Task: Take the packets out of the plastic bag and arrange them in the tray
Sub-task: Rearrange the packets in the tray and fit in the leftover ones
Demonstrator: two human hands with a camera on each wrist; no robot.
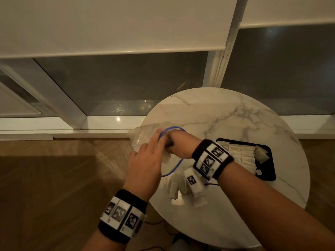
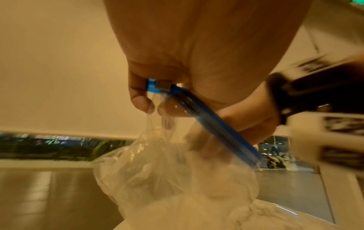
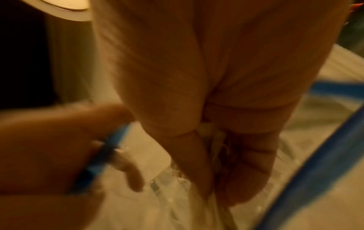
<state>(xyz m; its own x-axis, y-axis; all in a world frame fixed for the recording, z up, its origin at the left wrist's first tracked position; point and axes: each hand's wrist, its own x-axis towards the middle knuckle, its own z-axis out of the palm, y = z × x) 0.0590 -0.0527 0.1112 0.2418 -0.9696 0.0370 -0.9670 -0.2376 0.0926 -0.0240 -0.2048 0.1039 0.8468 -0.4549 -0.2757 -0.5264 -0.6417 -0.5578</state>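
A clear plastic bag (image 1: 143, 136) with a blue zip rim (image 1: 174, 128) lies at the left edge of the round marble table (image 1: 235, 113). My left hand (image 1: 145, 163) pinches the blue rim (image 2: 197, 109) and holds the mouth open. My right hand (image 1: 178, 144) reaches into the bag (image 3: 157, 194), fingers curled round white packets (image 3: 212, 137). A black tray (image 1: 270, 171) at the right holds rows of white packets (image 1: 243, 154). Several loose packets (image 1: 178, 189) lie on the table under my right wrist.
The bag overhangs the table's left edge above a wooden floor (image 1: 54, 178). A window with a white frame (image 1: 213, 69) and a lowered blind stands behind the table. A thin dark cable (image 1: 212, 184) runs beside my right wrist.
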